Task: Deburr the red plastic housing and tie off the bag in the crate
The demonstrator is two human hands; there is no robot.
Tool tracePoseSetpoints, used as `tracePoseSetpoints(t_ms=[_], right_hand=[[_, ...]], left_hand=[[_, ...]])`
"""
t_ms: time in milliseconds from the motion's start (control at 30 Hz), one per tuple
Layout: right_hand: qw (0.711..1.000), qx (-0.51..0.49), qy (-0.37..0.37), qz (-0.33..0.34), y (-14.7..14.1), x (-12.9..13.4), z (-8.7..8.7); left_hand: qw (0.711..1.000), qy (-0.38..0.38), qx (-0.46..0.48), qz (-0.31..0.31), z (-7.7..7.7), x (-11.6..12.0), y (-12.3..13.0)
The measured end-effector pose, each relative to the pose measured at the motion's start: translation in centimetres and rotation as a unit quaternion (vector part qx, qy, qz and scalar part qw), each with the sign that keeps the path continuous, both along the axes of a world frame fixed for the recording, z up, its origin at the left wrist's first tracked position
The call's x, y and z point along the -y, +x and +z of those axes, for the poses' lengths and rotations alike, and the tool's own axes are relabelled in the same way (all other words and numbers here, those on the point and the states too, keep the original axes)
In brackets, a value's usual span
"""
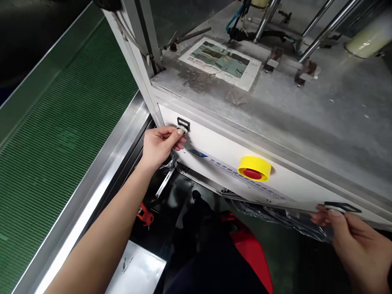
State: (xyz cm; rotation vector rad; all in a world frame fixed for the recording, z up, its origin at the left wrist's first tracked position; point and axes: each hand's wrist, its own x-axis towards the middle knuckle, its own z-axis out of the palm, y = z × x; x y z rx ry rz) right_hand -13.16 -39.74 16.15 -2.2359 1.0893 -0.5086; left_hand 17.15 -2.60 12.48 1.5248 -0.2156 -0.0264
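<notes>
My left hand [162, 144] is closed at a round button [181, 129] near the left end of the machine's white front panel [215, 157], thumb on the button and fingers curled around it. At the panel's right end my right hand [356, 235] pinches a second round button [336, 209] between thumb and fingers, beneath a black label frame [350, 206]. Between the hands, a red emergency stop button [252, 173] sits inside a yellow ring [255, 162].
A green ribbed conveyor belt [63, 121] with a metal edge runs along the left. The grey machine bed [297, 105] bears a printed sheet [223, 62] and metal rods. Below are a red seat [253, 256] and a metal tray [142, 269].
</notes>
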Motion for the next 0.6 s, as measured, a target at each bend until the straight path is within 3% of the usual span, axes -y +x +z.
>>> tracePoseSetpoints(t_ms=[100,167,233,300,400,500,533,600], right_hand=[[0.998,-0.016,-0.035,-0.044,0.2,-1.2,0.0],[0.997,-0.015,-0.05,-0.05,-0.2,-1.0,-1.2],[0.998,-0.049,-0.035,0.006,-0.9,-0.6,-3.8],[0.98,-0.143,0.021,0.139,-1.5,-1.0,-7.5],[0.883,-0.269,0.127,0.364,-1.6,-4.5,-13.6],[0.736,-0.371,0.138,0.549,-0.9,-10.5,-18.4],[0.688,-0.397,0.119,0.596,-0.3,-12.5,-19.5],[0.603,-0.416,0.067,0.677,1.5,-16.5,-21.4]], left_hand=[[0.999,0.009,0.018,0.041,0.1,0.2,0.3],[0.999,0.013,-0.001,0.044,0.0,0.4,0.4],[0.999,0.017,-0.043,0.029,-0.4,0.8,-0.4],[0.996,0.03,-0.083,0.011,-1.1,1.0,-3.2],[0.987,0.065,-0.144,-0.034,-3.1,0.6,-11.7],[0.961,0.119,-0.244,-0.053,-6.7,-1.2,-23.4],[0.949,0.136,-0.284,-0.031,-8.0,-2.2,-27.5],[0.912,0.164,-0.369,0.07,-10.1,-5.0,-35.9]])
